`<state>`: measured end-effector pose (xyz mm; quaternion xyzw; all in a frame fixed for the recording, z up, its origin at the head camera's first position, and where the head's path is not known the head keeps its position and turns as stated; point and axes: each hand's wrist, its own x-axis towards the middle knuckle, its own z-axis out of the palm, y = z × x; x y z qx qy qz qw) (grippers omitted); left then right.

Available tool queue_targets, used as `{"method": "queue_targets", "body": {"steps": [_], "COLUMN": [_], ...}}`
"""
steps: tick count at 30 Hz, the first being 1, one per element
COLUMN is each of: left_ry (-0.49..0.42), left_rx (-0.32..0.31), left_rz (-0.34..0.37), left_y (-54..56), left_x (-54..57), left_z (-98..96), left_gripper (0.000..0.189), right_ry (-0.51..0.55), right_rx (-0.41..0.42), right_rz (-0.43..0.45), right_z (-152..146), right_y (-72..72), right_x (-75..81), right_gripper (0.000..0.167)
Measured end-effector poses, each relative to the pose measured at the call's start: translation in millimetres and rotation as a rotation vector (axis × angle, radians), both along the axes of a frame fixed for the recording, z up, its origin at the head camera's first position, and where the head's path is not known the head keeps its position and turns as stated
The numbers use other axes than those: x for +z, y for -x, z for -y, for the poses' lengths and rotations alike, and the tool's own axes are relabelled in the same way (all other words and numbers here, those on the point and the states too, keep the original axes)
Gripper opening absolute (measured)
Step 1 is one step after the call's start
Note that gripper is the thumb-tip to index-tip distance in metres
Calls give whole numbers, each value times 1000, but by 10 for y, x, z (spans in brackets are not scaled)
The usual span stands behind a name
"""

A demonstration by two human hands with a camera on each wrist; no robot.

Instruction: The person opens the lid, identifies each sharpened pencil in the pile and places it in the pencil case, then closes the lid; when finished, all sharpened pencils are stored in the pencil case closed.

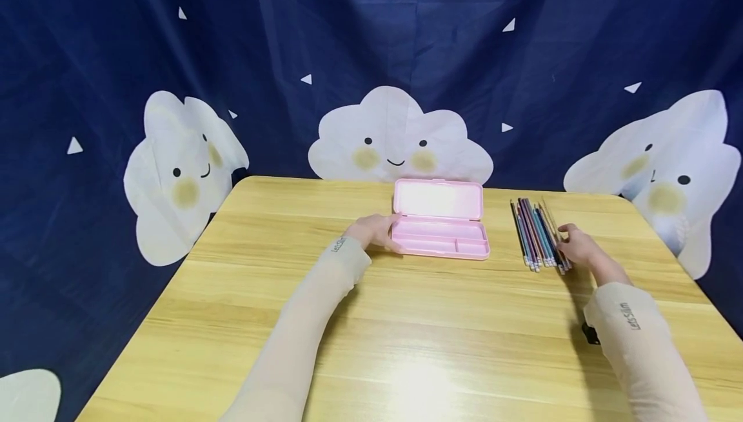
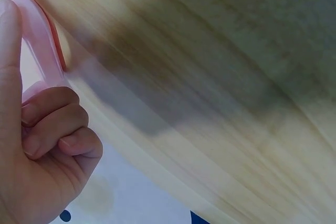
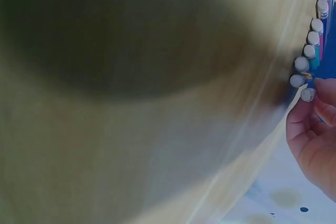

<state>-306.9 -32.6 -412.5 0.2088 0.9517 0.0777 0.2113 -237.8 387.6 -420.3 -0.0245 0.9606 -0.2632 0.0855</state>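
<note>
An open pink pencil case (image 1: 441,255) lies on the table with its lid tilted back, and its divided compartments hold nothing visible. My left hand (image 1: 374,231) grips the left end of the case, thumb at the near corner. Up close in the left wrist view, the fingers of the left hand (image 2: 52,145) curl beside the pink edge. To the right of the case lies a row of pencils (image 1: 531,235), white eraser ends toward me. At the row's right side, my right hand (image 1: 576,246) pinches a pencil (image 3: 308,95) near its eraser end between thumb and finger.
The wooden table (image 1: 418,325) extends to a dark blue curtain (image 1: 371,28) with smiling clouds behind its far edge. A small black object (image 1: 591,333) shows beneath the right sleeve. Light glares on the tabletop near the front.
</note>
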Motion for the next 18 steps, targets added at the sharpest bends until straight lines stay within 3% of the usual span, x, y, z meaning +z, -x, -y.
{"method": "queue_targets", "body": {"steps": [7,18], "left_ry": [7,1], "left_rx": [-2,-3], "left_rz": [-4,-7], "left_y": [3,23], "left_x": [-9,-22], "left_z": [0,-3], "left_gripper": [102,103], "right_ry": [28,99], "right_rx": [19,80], "right_rz": [-131,-290], "right_z": [52,475], "right_y": [51,142], "right_x": [8,149], "right_gripper": [41,37]}}
